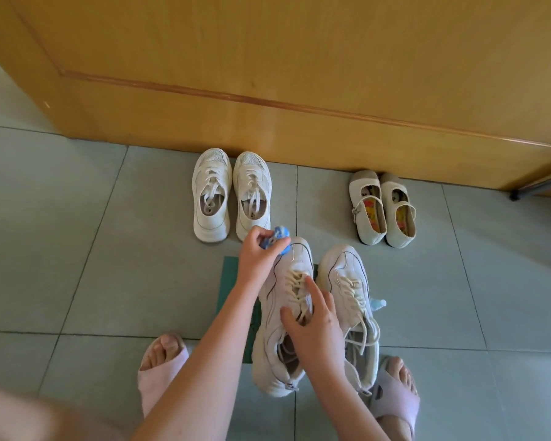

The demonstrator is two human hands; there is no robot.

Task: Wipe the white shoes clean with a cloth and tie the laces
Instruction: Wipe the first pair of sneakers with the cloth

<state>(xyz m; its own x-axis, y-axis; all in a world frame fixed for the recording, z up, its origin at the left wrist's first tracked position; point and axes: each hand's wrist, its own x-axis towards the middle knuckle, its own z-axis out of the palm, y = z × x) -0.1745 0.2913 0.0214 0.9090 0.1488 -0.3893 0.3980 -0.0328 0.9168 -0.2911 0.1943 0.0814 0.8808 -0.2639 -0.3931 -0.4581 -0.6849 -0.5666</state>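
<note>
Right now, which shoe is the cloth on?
The left-hand sneaker of the nearest pair: the left hand holds the blue cloth at its toe, and the right hand rests on its laces.

Six shoes sit on the floor (77, 249) in three pairs, namely two chunky sneakers (277, 342) near, two mesh sneakers (210, 198) far left and two strapped flats (368, 218) far right, alongside one blue cloth (280, 237), one green mat (231, 281), two pink slippers (159, 380), one left hand (257, 261) and one right hand (317, 332).

Bare floor tiles (77, 249) left lie open; second sneaker (347, 297) crowds the right.
</note>
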